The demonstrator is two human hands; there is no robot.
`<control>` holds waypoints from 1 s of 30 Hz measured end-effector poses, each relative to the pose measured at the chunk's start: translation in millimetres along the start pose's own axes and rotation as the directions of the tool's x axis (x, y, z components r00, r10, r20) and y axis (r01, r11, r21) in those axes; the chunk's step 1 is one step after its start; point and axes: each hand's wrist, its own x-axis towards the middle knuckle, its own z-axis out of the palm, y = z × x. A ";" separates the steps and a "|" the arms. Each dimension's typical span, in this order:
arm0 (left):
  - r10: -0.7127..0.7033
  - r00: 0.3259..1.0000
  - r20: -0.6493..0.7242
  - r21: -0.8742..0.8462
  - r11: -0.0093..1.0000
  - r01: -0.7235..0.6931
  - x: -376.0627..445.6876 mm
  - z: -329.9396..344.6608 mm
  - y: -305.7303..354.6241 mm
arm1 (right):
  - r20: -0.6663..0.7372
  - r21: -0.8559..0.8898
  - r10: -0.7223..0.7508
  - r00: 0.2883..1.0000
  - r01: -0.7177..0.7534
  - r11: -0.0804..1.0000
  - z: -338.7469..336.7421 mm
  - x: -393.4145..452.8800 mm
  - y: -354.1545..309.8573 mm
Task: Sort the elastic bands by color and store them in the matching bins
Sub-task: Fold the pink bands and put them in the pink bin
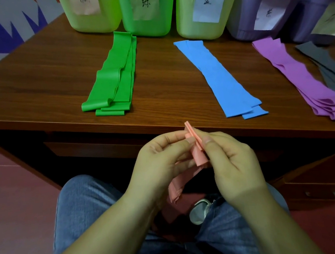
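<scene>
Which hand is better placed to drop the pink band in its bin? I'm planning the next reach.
Probably left. Both hands pinch the pink band, but the pink-labelled bin stands far left, on the left hand side; the right hand would cross over.

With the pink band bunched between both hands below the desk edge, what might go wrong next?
1. The pink band is pinched only at its folded top by the left hand and right hand; its hanging tail could unravel.
2. The blue bands and purple bands reach the desk edge; a reaching arm may sweep them off.
</scene>
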 end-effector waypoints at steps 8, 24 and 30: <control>0.010 1.000 -0.010 0.024 1.000 -0.010 2.5 -4.7 -0.1 | 0.091 0.093 0.043 0.995 -0.052 0.994 2.3 -3.9 1.1; -0.020 0.999 0.049 0.118 0.993 0.014 -2.5 -1.9 -2.1 | -0.096 0.189 0.180 0.979 -0.159 0.969 -1.9 0.9 0.1; -0.026 0.999 0.036 0.061 0.998 0.024 0.9 -3.4 1.7 | -0.143 0.193 0.196 0.970 -0.167 0.967 -11.1 6.2 1.4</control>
